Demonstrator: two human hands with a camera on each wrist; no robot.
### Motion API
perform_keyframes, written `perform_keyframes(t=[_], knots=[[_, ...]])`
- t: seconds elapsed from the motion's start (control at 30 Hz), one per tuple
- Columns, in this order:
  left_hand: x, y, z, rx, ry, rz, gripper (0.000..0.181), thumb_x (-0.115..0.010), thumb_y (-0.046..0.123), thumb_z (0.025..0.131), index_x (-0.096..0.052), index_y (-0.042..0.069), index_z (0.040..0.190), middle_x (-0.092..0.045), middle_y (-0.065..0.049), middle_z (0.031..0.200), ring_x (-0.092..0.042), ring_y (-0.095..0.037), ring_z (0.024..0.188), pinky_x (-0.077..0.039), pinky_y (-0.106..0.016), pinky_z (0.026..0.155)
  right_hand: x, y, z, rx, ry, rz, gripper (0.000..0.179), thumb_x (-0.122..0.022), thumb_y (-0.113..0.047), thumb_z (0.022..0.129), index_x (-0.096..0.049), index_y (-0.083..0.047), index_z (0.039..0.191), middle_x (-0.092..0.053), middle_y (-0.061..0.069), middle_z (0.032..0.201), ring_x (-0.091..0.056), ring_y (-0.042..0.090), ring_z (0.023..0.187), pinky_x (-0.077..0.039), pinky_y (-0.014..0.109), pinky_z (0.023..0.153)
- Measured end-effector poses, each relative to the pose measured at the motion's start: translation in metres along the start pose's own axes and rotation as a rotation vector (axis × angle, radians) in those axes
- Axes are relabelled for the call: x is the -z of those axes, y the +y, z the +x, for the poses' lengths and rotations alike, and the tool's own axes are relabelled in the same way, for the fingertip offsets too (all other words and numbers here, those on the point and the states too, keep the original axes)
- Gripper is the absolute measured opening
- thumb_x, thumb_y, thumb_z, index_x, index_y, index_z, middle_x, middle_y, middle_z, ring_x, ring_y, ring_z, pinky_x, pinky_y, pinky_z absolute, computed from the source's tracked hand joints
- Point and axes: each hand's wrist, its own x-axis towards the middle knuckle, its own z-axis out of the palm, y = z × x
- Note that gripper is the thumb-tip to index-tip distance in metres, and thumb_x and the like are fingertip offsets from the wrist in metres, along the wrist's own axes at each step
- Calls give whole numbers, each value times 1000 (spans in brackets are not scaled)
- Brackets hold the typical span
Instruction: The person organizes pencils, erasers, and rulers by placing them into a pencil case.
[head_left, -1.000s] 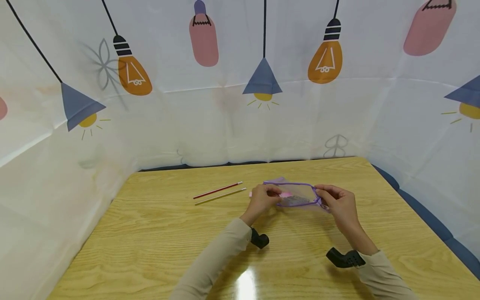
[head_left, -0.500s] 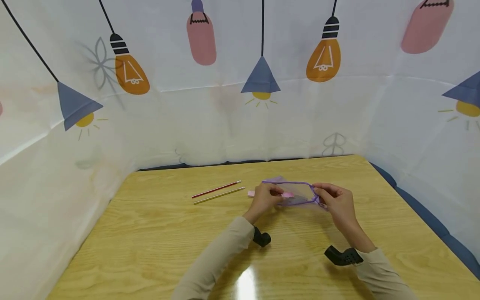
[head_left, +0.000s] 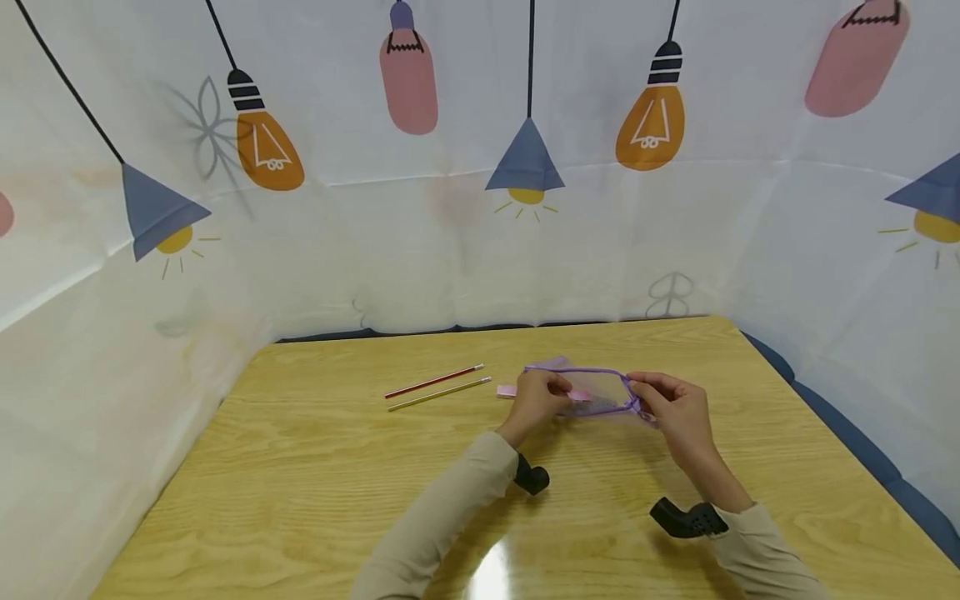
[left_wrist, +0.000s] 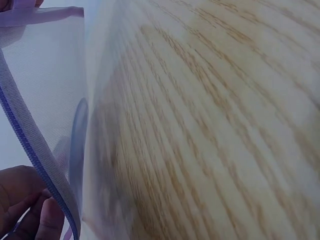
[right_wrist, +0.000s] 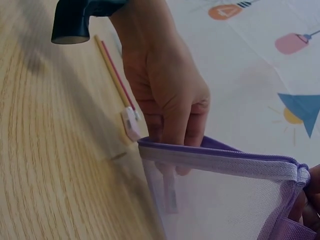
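Observation:
A purple mesh zip pouch (head_left: 606,383) has its mouth spread between the hands. My right hand (head_left: 681,415) pinches its right end by the zip edge. My left hand (head_left: 538,402) reaches over the rim with its fingertips inside. Between them is a slim pink thing (head_left: 580,396), its lower part (right_wrist: 170,195) seen through the mesh in the right wrist view; its kind is unclear. Something flat and bluish grey with a curved edge (left_wrist: 78,145) shows behind the mesh in the left wrist view. A pink-and-white eraser-like block (right_wrist: 131,123) lies on the table beside the pouch.
Two pencils, one red (head_left: 431,382) and one gold-coloured (head_left: 438,394), lie side by side left of the pouch. The wooden table (head_left: 300,483) ends at a white curtain (head_left: 420,258) printed with lamps and bulbs.
My left hand has shifted slightly right along the pouch with the pink thing. More of the block on the table shows to its left. My right hand stays at the pouch's end.

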Motion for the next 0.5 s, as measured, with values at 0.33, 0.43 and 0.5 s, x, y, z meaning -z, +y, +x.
perform_keyframes(t=[0.33, 0.43, 0.5], knots=[[-4, -2, 3, -51, -15, 53, 15, -78, -4, 76, -74, -4, 90, -71, -8, 84, -62, -6, 70, -50, -18, 63, 0, 1, 0, 16, 3, -5, 31, -67, -16, 93, -67, 11, 106, -70, 2, 87, -66, 10, 71, -54, 22, 63], [-5, -3, 3, -61, -21, 83, 16, -79, -3, 76, -74, -4, 91, -71, -7, 84, -60, -5, 70, -49, -17, 63, 1, 1, 0, 16, 0, -7, 31, -67, -16, 93, -67, 11, 106, -70, 3, 87, -66, 10, 71, -54, 22, 63], [-6, -3, 3, -69, -21, 94, 16, -79, -3, 76, -74, -4, 91, -71, -6, 83, -59, -5, 70, -48, -17, 63, 0, 1, 0, 14, -1, 1, 31, -67, -16, 93, -67, 12, 106, -70, 4, 87, -66, 10, 70, -54, 22, 62]])
